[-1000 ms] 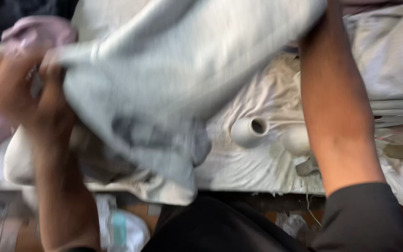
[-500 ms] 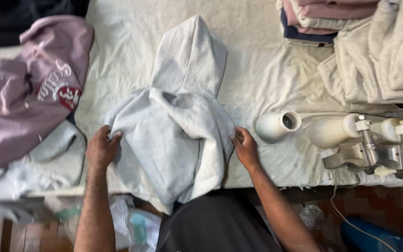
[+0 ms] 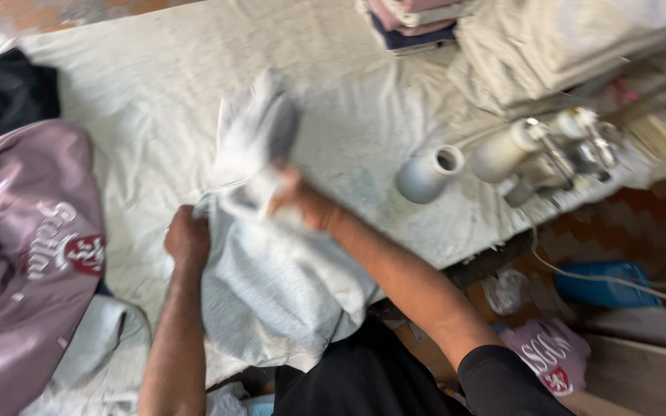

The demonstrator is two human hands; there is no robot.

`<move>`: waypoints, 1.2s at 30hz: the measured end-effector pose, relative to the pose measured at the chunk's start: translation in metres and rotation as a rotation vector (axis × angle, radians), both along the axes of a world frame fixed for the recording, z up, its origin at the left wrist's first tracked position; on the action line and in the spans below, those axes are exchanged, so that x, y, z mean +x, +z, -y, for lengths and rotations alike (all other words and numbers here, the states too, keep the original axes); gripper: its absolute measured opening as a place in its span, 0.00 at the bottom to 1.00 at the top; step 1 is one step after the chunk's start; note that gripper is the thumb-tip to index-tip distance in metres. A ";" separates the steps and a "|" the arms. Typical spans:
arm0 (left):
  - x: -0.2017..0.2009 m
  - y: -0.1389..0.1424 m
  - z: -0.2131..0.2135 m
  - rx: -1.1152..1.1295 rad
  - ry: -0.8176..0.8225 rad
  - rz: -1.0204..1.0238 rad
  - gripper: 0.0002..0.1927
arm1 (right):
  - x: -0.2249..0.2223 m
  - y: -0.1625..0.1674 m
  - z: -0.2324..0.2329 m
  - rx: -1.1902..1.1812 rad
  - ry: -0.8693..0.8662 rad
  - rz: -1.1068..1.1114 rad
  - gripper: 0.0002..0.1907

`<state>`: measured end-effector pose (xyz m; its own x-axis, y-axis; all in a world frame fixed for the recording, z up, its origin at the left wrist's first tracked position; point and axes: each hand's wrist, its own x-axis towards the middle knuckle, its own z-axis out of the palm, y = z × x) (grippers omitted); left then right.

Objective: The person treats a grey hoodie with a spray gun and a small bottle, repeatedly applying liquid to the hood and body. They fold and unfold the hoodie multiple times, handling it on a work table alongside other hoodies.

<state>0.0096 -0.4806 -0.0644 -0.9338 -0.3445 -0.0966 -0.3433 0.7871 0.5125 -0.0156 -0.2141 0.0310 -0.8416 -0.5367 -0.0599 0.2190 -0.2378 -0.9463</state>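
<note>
A pale grey hooded sweatshirt (image 3: 279,285) lies crumpled on the white padded table (image 3: 148,92), its hood (image 3: 260,123) pointing away from me. My left hand (image 3: 188,237) is closed on the garment's left edge. My right hand (image 3: 294,196), blurred by motion, grips a fold of the cloth near the neck, just below the hood. The lower part of the sweatshirt hangs over the table's near edge against my dark clothing.
A mauve sweatshirt with a printed chest (image 3: 28,254) lies at the left, a black garment (image 3: 5,92) behind it. A white cup (image 3: 428,173) and a steam iron (image 3: 549,150) sit at the right. Folded clothes (image 3: 418,19) are stacked at the back. Below right lies a blue object (image 3: 599,283).
The view has tilted and swung. Both hands have moved from the sweatshirt's outer edges to its middle; my right hand has crossed leftward and gathered cloth below the hood.
</note>
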 end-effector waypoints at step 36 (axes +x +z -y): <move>0.419 0.152 0.122 -0.516 0.145 -0.107 0.21 | 0.280 0.160 -0.309 0.849 -1.100 -1.618 0.20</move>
<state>0.4288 -0.6030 0.0875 -0.8687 -0.4476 0.2121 -0.4340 0.8942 0.1098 0.2644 0.0947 0.1909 -0.2581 -0.1535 0.9539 -0.5871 0.8090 -0.0287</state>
